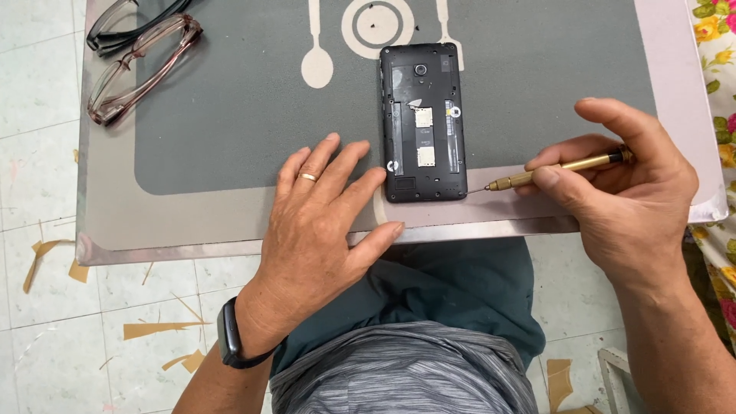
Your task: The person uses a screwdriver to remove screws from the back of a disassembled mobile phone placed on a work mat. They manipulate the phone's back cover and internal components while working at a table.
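A black phone lies back-up with its rear cover off, card slots and inner frame showing, on a grey mat. My left hand rests flat on the table edge, fingers spread, fingertips touching the phone's lower left side. It wears a gold ring and a dark wristband. My right hand grips a slim brass screwdriver, whose tip points at the phone's lower right corner, just beside it.
Two pairs of glasses lie at the table's far left corner. The mat lies on a small pale table. Tiled floor with tape scraps is to the left; floral fabric is at the right edge.
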